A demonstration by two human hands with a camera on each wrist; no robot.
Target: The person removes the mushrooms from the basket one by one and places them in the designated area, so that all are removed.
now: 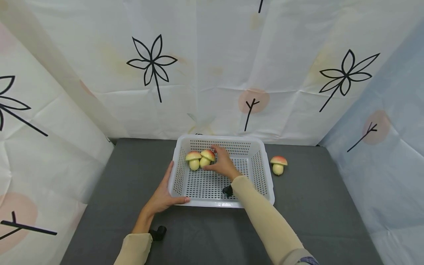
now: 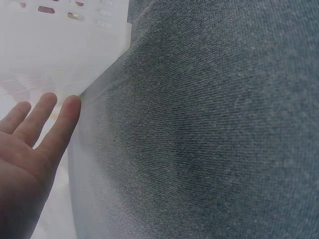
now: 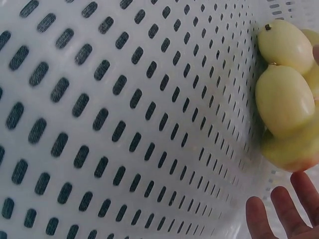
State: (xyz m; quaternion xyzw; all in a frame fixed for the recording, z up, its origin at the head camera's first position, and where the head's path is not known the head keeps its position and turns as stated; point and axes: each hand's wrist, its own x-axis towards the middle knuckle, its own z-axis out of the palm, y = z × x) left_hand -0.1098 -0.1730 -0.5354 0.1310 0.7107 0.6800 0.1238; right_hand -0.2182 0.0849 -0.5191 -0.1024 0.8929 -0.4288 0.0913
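My left hand (image 1: 162,197) rests against the near left corner of a white perforated plastic basket (image 1: 212,203), thumb on the front rim. Its spread fingers (image 2: 64,124) lie along the basket's outer wall in the left wrist view. Inside, my right hand (image 1: 225,163) pinches a toy mushroom (image 1: 207,156) with a red-yellow cap and pale stem, thumb by the stem and fingertips at the cap. A second toy mushroom (image 1: 193,160) stands close beside it on the left. The right wrist view shows both pale stems together, with fingers (image 3: 286,209) at the cap's edge.
A third toy mushroom (image 1: 278,165) lies on the grey tabletop (image 1: 314,206), just right of the basket. White and pale blue patterned fabric (image 1: 212,73) hangs behind and at both sides. A small dark wrist-worn piece (image 1: 228,190) sits by the right sleeve.
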